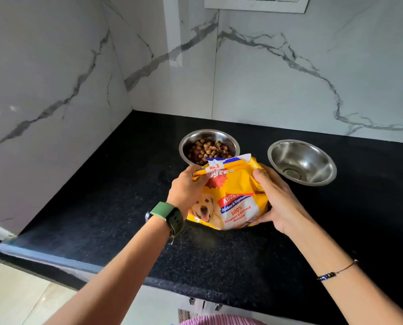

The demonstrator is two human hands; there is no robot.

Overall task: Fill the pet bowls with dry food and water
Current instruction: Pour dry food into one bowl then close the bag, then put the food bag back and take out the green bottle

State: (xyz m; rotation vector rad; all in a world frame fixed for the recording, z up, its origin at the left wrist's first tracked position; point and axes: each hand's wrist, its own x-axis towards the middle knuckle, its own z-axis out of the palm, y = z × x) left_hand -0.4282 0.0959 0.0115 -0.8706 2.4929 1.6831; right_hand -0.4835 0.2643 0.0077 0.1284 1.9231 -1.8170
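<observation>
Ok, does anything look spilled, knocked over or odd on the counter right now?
Nothing stands out. The round steel bowl of brown kibble and the empty round steel bowl sit upright on the black speckled counter, no kibble scattered. The left hand and right hand hold the yellow dog-food bag.

It was a home kitchen corner. A black speckled stone countertop (116,207) met white marble-veined wall tiles (278,78), with a switch panel (256,3) above.
</observation>
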